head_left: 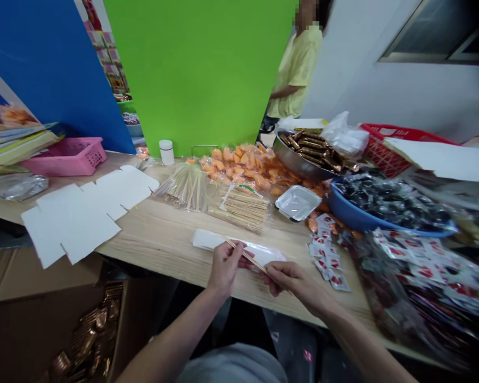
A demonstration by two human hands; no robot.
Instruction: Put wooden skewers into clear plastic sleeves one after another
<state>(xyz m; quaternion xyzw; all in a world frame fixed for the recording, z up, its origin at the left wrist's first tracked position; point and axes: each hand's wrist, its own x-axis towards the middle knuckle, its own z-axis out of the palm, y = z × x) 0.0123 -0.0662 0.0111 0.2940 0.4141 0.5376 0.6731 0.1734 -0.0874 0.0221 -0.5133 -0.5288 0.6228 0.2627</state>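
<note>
My left hand (pixel 226 266) is closed, pinching a few thin bamboo skewers (pixel 252 259) near their upper end. The fingers of my right hand (pixel 285 277) are closed round the lower end of the same skewers, which slant down to the right. Beneath both hands lies a long white packet in clear plastic (pixel 209 239), partly hidden by them. Just beyond it, a clear bag of bamboo skewers (pixel 245 207) rests on the table, beside another bag of pale sticks (pixel 186 186). A small foil tray (pixel 298 203) sits to the right of the bags.
Orange wrapped pieces (pixel 239 162) are heaped at the back. To the right stand a metal bowl (pixel 289 157), a blue basin (pixel 343 210) and small sachets (pixel 323 255). White flat cardboard (pixel 80 213) and a pink basket (pixel 72 159) lie left. A person in yellow (pixel 299 69) stands behind the green panel.
</note>
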